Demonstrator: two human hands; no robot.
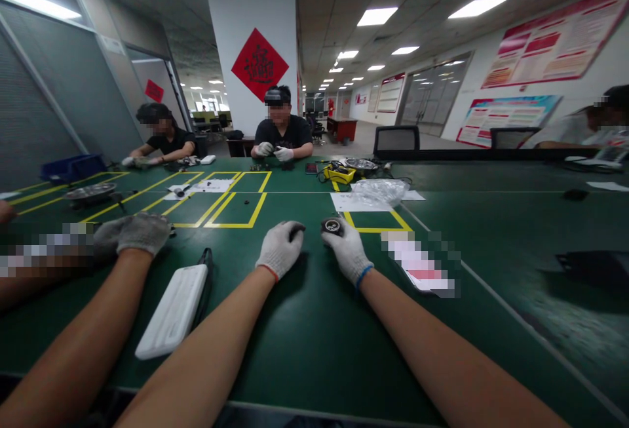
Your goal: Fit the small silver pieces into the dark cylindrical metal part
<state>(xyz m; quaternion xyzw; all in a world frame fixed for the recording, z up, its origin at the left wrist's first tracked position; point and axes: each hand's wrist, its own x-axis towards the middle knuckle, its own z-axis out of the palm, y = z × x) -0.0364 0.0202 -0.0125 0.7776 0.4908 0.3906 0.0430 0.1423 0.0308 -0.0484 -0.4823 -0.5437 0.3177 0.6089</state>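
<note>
Black part [333, 225] is clasped by right hand [350, 251] fingers, seemingly for viewing; left hand [281, 249] fingers are curled, contents unclear.

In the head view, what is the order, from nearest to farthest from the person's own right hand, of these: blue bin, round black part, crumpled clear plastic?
1. Round black part: held in the right hand.
2. Crumpled clear plastic: beyond that hand, slightly right.
3. Blue bin: far to the left.

L hand [281, 249] & R hand [350, 251] apart, fingers [291, 232] curled, arms [209, 336] fwd.
</note>
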